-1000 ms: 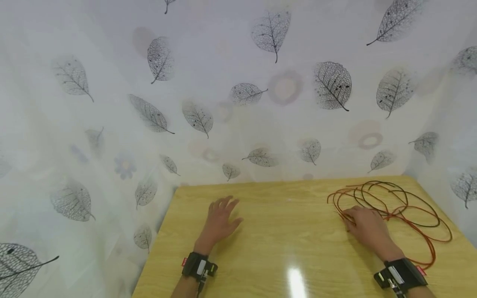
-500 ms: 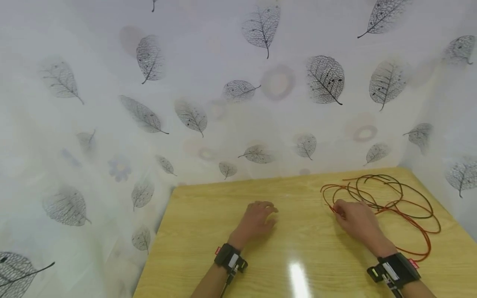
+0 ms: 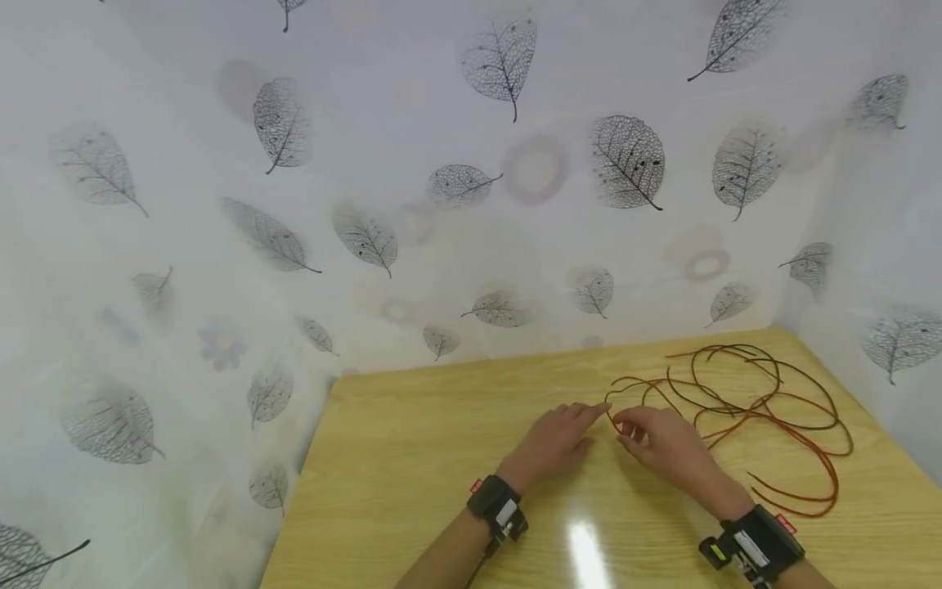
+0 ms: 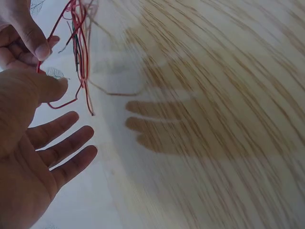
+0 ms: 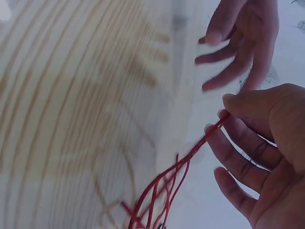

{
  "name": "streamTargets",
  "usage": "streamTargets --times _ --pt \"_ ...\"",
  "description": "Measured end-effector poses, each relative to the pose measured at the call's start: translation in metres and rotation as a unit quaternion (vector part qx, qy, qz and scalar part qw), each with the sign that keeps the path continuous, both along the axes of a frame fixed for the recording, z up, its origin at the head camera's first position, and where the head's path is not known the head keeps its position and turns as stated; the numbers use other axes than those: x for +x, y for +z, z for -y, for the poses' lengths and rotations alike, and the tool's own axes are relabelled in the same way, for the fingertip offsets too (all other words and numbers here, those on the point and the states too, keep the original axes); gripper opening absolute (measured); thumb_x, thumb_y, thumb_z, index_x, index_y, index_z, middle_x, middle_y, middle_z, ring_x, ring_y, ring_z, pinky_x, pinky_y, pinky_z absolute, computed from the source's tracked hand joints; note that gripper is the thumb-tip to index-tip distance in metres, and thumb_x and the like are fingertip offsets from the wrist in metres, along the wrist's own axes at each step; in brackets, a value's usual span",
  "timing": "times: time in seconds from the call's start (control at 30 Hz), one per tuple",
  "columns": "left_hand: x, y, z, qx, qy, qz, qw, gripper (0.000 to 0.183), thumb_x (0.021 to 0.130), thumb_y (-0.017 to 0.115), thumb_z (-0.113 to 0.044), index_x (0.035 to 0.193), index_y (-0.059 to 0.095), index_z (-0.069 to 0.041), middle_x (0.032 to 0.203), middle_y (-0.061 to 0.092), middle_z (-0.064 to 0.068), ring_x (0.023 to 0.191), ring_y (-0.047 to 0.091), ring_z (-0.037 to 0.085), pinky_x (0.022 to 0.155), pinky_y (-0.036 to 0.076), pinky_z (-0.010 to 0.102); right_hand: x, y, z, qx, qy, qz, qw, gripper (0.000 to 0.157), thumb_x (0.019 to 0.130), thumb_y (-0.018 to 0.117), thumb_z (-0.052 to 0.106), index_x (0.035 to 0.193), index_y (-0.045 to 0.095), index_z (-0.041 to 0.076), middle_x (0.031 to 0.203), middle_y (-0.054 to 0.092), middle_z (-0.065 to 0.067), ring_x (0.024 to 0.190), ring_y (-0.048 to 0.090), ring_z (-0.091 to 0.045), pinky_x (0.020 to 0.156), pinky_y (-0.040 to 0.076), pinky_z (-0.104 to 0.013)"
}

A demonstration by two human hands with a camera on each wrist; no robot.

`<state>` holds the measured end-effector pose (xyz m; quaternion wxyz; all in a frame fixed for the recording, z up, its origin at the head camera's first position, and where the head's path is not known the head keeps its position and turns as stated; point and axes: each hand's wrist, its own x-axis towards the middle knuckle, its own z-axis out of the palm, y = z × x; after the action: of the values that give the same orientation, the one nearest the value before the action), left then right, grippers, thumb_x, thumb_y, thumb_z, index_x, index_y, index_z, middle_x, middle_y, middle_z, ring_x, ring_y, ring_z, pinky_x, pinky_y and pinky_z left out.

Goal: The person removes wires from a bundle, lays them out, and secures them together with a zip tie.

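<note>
My right hand (image 3: 673,446) pinches a red cord between thumb and fingertips, over the wooden table. In the right wrist view, several red strands (image 5: 190,152) run together down from that pinch. My left hand (image 3: 552,442) is just left of it, its index fingertip at the cord's short upper loop. The left wrist view shows the other left fingers (image 4: 66,150) spread and straight, with the index mostly hidden behind the thumb. Whether the left fingertip touches the cord is hard to tell. A tangle of red cords (image 3: 830,474) trails right, with a dark cord (image 3: 832,409) looped among them.
A wood-grain table (image 3: 412,458) spans the space under both hands. White leaf-printed curtains (image 3: 471,254) rise along its back and sides. A bright light reflection (image 3: 586,556) lies near the front.
The left hand has come rightward across the table to beside the right hand. The right hand has picked up the red cord and drawn it left, pulling the tangle's near end along.
</note>
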<state>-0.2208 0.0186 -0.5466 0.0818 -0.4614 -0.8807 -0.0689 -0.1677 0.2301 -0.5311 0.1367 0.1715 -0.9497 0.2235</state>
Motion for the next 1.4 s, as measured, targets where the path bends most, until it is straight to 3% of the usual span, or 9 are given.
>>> streamTargets --times 0.17,0.37,0.5,0.6,0.77,0.87,0.97,1.17,1.4 --pt "0.001 0.003 -0.003 0.046 0.015 0.048 0.9976 0.034 0.099 0.054 -0.016 0.133 0.056 -0.018 0.117 0.066 -0.005 0.098 0.062 0.008 0.079 0.054 0.020 0.001 0.005 0.012 -0.026 0.043 0.035 0.998 0.028 0.084 0.074 0.013 0.112 0.073 0.010 0.080 0.070 0.009 0.068 0.063 -0.004 0.056 0.053 -0.026" --pt "0.001 0.010 0.004 0.146 0.030 0.114 0.9822 0.024 0.101 0.054 -0.016 0.121 0.066 -0.013 0.104 0.071 -0.006 0.078 0.061 0.001 0.065 0.049 0.012 0.002 0.003 0.009 -0.033 0.047 0.063 0.996 0.026 0.086 0.072 0.016 0.112 0.071 0.009 0.090 0.072 0.004 0.071 0.065 -0.008 0.056 0.052 -0.026" --pt "-0.001 0.013 0.010 0.191 0.007 0.108 0.9756 0.020 0.095 0.063 -0.011 0.114 0.065 -0.011 0.093 0.072 -0.006 0.069 0.060 -0.003 0.056 0.045 0.006 -0.010 -0.004 0.009 -0.018 0.037 -0.006 0.999 0.048 0.082 0.077 0.014 0.127 0.061 0.009 0.104 0.067 -0.003 0.075 0.066 -0.015 0.045 0.046 -0.022" --pt "-0.003 0.016 0.013 0.217 -0.014 0.139 0.9662 0.027 0.094 0.062 -0.004 0.119 0.054 -0.009 0.088 0.073 -0.005 0.064 0.062 -0.002 0.052 0.043 0.004 -0.027 -0.005 0.010 -0.008 0.023 -0.086 0.996 0.061 0.076 0.082 0.011 0.132 0.059 0.012 0.119 0.058 -0.011 0.080 0.065 -0.021 0.039 0.043 -0.024" --pt "-0.002 0.020 0.023 0.246 -0.031 0.215 0.9448 0.031 0.099 0.056 -0.004 0.127 0.046 -0.006 0.085 0.073 -0.001 0.061 0.067 0.004 0.049 0.045 0.005 -0.045 -0.004 0.008 0.050 0.034 -0.143 0.988 0.024 0.073 0.083 0.015 0.096 0.077 0.015 0.116 0.065 -0.011 0.089 0.060 -0.028 0.064 0.050 -0.043" --pt "-0.003 0.021 0.039 0.256 -0.022 0.234 0.9376 0.021 0.101 0.054 -0.008 0.122 0.054 -0.009 0.081 0.071 0.002 0.060 0.067 0.006 0.050 0.048 0.007 -0.046 -0.004 0.002 0.082 0.029 -0.153 0.984 0.013 0.074 0.082 0.020 0.086 0.079 0.016 0.093 0.075 -0.003 0.084 0.062 -0.025 0.075 0.048 -0.048" --pt "-0.006 0.023 0.058 0.258 -0.010 0.246 0.9343 0.015 0.102 0.053 -0.013 0.114 0.062 -0.013 0.075 0.067 0.005 0.057 0.064 0.007 0.049 0.049 0.011 -0.044 -0.002 -0.008 0.107 0.028 -0.161 0.981 0.016 0.072 0.083 0.018 0.088 0.078 0.016 0.081 0.075 0.000 0.078 0.064 -0.022 0.078 0.049 -0.047" --pt "-0.014 0.020 0.101 0.274 0.017 0.260 0.9257 0.021 0.103 0.053 -0.025 0.109 0.068 -0.012 0.080 0.067 0.010 0.058 0.065 0.012 0.052 0.053 0.016 -0.041 0.004 -0.029 0.119 0.032 -0.185 0.975 0.022 0.069 0.084 0.010 0.089 0.077 0.011 0.081 0.074 -0.004 0.078 0.065 -0.026 0.078 0.050 -0.047" --pt "-0.009 0.028 0.162 0.268 0.086 0.275 0.9193 0.020 0.100 0.057 -0.029 0.105 0.071 -0.015 0.078 0.067 0.016 0.061 0.066 0.013 0.051 0.055 0.023 -0.040 0.013 -0.053 0.140 0.014 -0.195 0.971 0.024 0.071 0.082 0.015 0.093 0.077 0.010 0.082 0.074 -0.005 0.080 0.066 -0.027 0.081 0.048 -0.048"
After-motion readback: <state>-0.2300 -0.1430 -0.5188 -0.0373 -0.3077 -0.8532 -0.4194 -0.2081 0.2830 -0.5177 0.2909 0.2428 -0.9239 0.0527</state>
